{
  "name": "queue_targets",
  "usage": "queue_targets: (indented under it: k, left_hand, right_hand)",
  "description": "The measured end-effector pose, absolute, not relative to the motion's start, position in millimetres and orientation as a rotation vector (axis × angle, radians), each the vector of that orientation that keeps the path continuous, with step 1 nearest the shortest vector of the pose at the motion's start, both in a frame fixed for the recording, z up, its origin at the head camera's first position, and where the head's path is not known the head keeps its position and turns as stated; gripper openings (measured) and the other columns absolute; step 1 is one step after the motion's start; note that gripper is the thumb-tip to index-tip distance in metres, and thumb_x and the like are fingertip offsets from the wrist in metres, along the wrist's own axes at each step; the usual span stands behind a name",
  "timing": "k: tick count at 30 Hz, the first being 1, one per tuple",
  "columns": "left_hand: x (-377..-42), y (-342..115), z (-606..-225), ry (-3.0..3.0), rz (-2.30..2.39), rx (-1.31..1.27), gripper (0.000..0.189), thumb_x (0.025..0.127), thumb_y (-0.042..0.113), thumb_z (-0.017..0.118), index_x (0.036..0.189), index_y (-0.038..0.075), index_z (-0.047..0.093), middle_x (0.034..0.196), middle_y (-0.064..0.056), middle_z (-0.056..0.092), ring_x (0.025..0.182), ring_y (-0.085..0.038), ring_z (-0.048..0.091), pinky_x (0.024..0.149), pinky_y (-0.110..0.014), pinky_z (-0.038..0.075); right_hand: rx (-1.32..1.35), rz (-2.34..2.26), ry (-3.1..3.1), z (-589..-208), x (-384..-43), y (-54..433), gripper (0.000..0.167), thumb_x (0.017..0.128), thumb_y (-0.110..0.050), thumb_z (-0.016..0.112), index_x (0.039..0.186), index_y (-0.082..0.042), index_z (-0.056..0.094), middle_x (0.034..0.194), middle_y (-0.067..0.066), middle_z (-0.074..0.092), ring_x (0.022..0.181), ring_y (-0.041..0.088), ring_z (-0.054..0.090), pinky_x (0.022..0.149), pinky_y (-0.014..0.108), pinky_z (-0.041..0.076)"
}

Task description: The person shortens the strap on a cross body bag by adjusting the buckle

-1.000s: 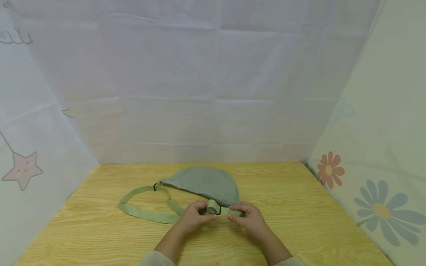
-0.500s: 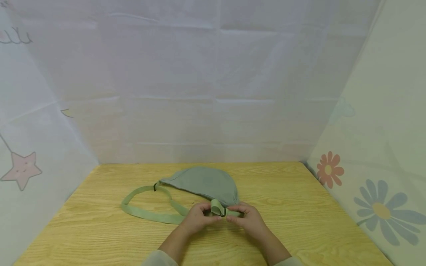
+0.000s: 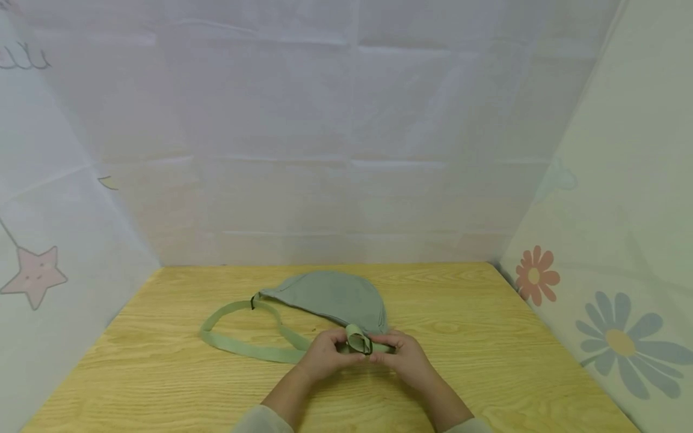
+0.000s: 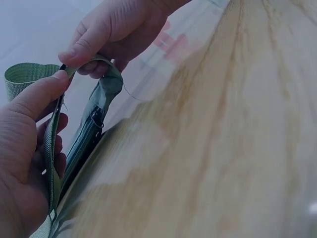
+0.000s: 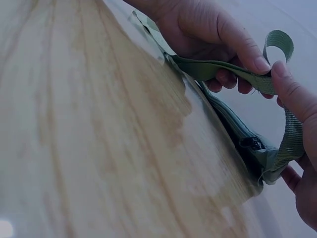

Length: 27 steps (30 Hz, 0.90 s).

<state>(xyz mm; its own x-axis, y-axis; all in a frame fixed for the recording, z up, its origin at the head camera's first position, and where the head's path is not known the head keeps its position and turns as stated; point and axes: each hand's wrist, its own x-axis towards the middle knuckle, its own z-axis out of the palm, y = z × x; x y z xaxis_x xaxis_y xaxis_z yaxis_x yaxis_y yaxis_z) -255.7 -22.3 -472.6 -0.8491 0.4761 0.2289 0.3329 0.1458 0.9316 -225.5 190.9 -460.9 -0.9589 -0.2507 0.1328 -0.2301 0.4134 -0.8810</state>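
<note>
A grey-green waist bag [image 3: 327, 297] lies on the table, its light green webbing strap [image 3: 254, 350] curving out to the left. My left hand [image 3: 327, 356] pinches the strap just left of a small black slide buckle [image 3: 369, 346]. From the other side, my right hand [image 3: 405, 358] pinches the strap close to the bag's right end. Between the hands a short strap loop [image 3: 355, 338] stands up at the buckle. In the left wrist view the two thumbs nearly meet at the buckle. A zipper [image 5: 251, 143] shows along the bag's edge in the right wrist view.
The wooden table [image 3: 514, 373] has pale cloth walls around it. A second black buckle [image 3: 252, 303] sits on the strap at the bag's left end. Printed flowers [image 3: 621, 344] decorate the right wall, and a printed star [image 3: 35, 276] the left.
My left hand has shifted right with the buckle and the raised loop, closing in on my right hand. The strap on the left has slid slightly right. My right hand stays almost in place.
</note>
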Motion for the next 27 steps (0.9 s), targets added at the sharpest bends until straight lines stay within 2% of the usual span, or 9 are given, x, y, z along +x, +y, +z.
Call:
queue_targets:
  k: [5,9,15,19,27]
  left_hand:
    - [-255,-22,-472,2.336,1.770,0.867,0.022,0.078,0.015,0.082,0.098,0.006,0.075,0.103,-0.009,0.070,0.089,0.002,0.056,0.082,-0.018,0.046]
    - [-255,-23,-471,2.373,1.705,0.895,0.025,0.077,0.017,0.084,0.097,0.005,0.074,0.100,-0.008,0.070,0.085,0.001,0.054,0.078,-0.018,0.046]
    - [-257,-29,-473,2.481,1.613,0.903,0.025,0.078,0.023,0.083,0.099,0.010,0.075,0.099,-0.003,0.071,0.089,-0.002,0.058,0.080,-0.020,0.048]
    - [-258,-33,-473,2.541,1.561,0.960,0.024,0.079,0.022,0.082,0.097,0.008,0.075,0.097,-0.002,0.069,0.090,-0.005,0.059,0.081,-0.021,0.050]
    - [-257,-39,-469,2.659,1.438,1.033,0.026,0.080,0.022,0.082,0.099,0.007,0.075,0.096,0.000,0.065,0.090,-0.011,0.058,0.078,-0.022,0.049]
  right_hand:
    - [-0.472,-1.602,2.646,-461,-226,191,0.052,0.079,-0.032,0.078,0.122,-0.005,0.068,0.113,0.012,0.066,0.096,0.010,0.055,0.081,0.019,0.046]
    - [-0.489,-1.597,2.655,-462,-226,191,0.051,0.080,-0.032,0.078,0.121,-0.004,0.068,0.114,0.012,0.066,0.101,0.013,0.057,0.084,0.019,0.047]
    - [-0.462,-1.627,2.620,-464,-226,192,0.046,0.081,-0.027,0.079,0.119,-0.004,0.068,0.106,0.009,0.066,0.092,0.008,0.055,0.079,0.019,0.047]
    - [-0.476,-1.616,2.633,-465,-227,192,0.045,0.081,-0.026,0.079,0.118,-0.002,0.068,0.097,0.007,0.064,0.083,0.006,0.050,0.073,0.019,0.045]
    - [-0.490,-1.583,2.655,-463,-225,191,0.046,0.082,-0.027,0.078,0.118,-0.001,0.067,0.095,0.007,0.063,0.081,0.003,0.050,0.072,0.019,0.045]
